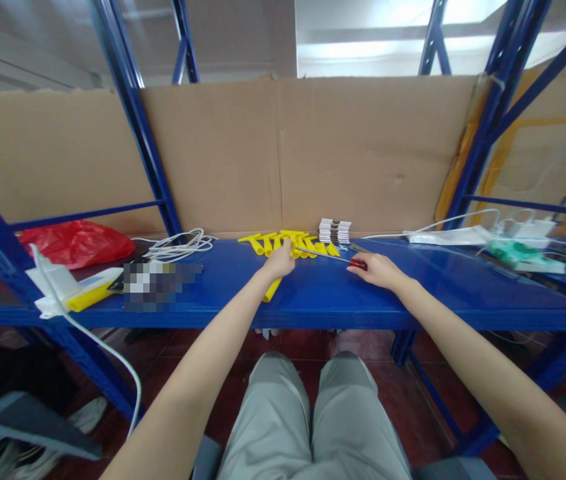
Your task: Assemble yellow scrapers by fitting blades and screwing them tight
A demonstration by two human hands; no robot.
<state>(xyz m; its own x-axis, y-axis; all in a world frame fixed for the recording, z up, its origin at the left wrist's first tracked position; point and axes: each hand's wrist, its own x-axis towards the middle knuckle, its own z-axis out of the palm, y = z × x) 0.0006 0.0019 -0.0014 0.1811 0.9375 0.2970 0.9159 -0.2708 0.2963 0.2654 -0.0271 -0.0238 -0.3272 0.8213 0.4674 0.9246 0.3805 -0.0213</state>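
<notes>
My left hand (281, 261) is closed around a yellow T-shaped plastic piece (272, 291), whose tubular end sticks out below the fingers toward the table's front edge. My right hand (381, 271) grips a screwdriver (357, 265) by its dark red handle. The long metal shaft points left, and its tip reaches the piece in my left hand; the exact contact is too small to make out. Behind my left hand lie several more yellow T-shaped pieces (255, 245) in a row. Small yellow parts (333, 249) and tiny metal bits, seemingly screws (343, 247), lie between the hands.
A stack of small white packs (335, 231) stands against the cardboard wall (363, 147). On the left of the blue table (223, 287) are coiled white cable (183, 245) and a red plastic bag (77, 244). A green-and-white item (525, 255) lies right. Blue posts (483, 140) frame the table.
</notes>
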